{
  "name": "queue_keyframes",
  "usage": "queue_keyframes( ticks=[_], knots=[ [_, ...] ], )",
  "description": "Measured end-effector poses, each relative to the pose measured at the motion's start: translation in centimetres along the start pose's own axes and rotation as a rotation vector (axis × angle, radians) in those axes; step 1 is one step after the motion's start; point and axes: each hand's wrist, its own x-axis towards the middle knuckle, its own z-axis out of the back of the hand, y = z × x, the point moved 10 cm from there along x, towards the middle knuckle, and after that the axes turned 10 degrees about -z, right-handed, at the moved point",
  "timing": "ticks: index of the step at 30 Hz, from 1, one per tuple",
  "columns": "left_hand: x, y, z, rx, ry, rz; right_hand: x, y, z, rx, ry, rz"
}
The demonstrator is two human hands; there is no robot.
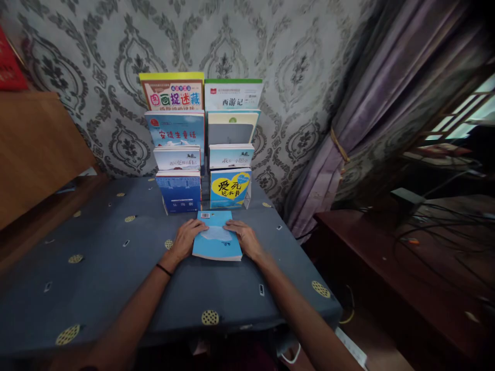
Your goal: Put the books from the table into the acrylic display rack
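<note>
I have my left hand [186, 239] and right hand [246, 239] clamped on opposite sides of the blue book [216, 246], best gripped evenly, toward the right edge of the worktop [116, 268].

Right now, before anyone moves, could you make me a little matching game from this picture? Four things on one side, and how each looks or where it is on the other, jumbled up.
Things:
1. Held book
2. Curtain
3. Tablecloth
4. Left hand

Clues:
A. Purple, tied back
B. Black band at its wrist
C. Dark grey-blue, with yellow prints
D. Light blue, between the left hand and the right hand

Pairs: 1-D, 2-A, 3-C, 4-B
</note>
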Motion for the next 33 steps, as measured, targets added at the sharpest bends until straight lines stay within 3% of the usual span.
queue_keyframes(
  ticks=[5, 12, 15, 22, 28, 33],
  knots=[
    [0.0, 0.1, -0.1, 0.040, 0.027, 0.011, -3.0, 1.7, -0.5, -0.128, 0.070, 0.013],
    [0.0, 0.1, -0.2, 0.055, 0.010, 0.027, -10.8, 7.2, -1.1, -0.138, 0.230, 0.164],
    [-0.1, 0.2, -0.1, 0.057, 0.004, 0.040, -12.1, 8.2, -0.7, -0.160, 0.222, 0.143],
    [0.4, 0.3, 0.7, -0.063, -0.085, 0.060, -8.6, 5.3, 1.7, -0.025, 0.028, 0.033],
    [1.4, -0.1, 1.8, -0.121, -0.067, 0.056, -4.2, 1.5, 3.9, 0.248, -0.098, -0.084],
    [3.0, -0.7, 3.5, -0.151, -0.051, 0.065, -1.0, 0.1, 4.1, 0.409, -0.145, -0.132]
  ],
)
